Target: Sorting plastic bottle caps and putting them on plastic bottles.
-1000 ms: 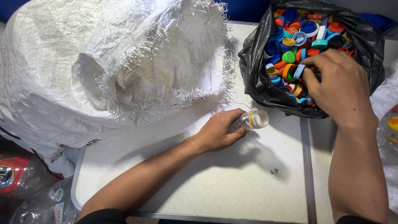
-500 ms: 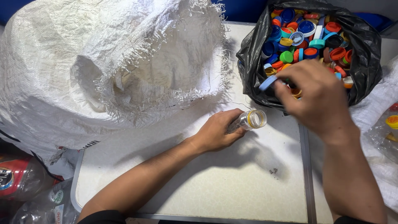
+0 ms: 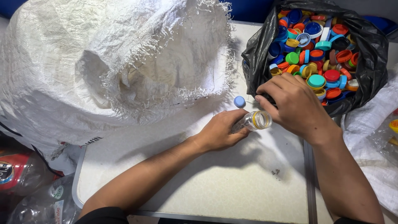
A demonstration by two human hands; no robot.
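My left hand is shut on a small clear plastic bottle with a yellow neck ring, lying sideways on the white table, its open mouth pointing right. My right hand hovers over the bottle's mouth, fingers bent and spread, with nothing visible in them. A light blue cap sits just left of my right index fingertip, apart from it and above my left hand. I cannot tell whether the cap rests on the table.
A black plastic bag full of several coloured bottle caps stands at the back right. A large white woven sack fills the left. Crushed bottles lie below the table's left edge, and another white sack lies at the right.
My right hand came out of the cap bag with a light blue cap and moved down to the bottle's mouth. The cap is now out of its fingers. My left hand stayed put.
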